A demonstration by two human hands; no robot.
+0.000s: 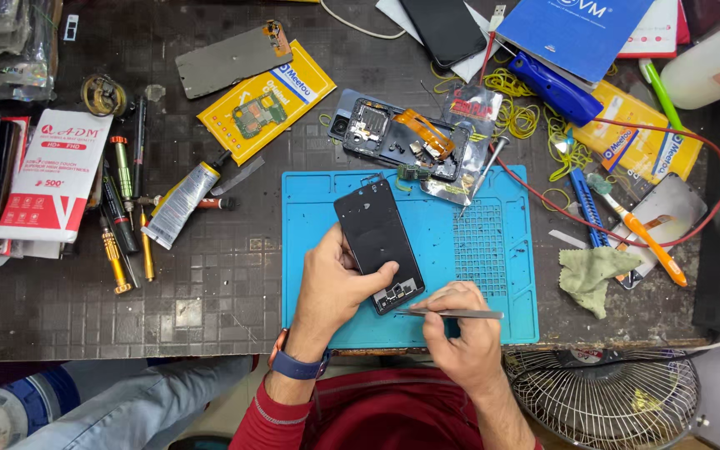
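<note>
From the head camera, the left hand (335, 283) wraps its grip around a black phone frame (377, 242), thumb pressed on the lower face, tilting it just above the blue repair mat (493, 292) on the tabletop. The right hand (460, 333) has its grip pinched on metal tweezers (452, 314), whose tip points at the small parts at the frame's bottom end, just left of that grip. This looks like fine work on a connector at the frame's lower edge; the next move would call for a steady frame and a precise nip with the tweezer tip. Beyond both hands lies an opened phone body (393, 133) holding an orange flex cable and loose components; a yellow packet (264, 100) farther left shows a green circuit board.
</note>
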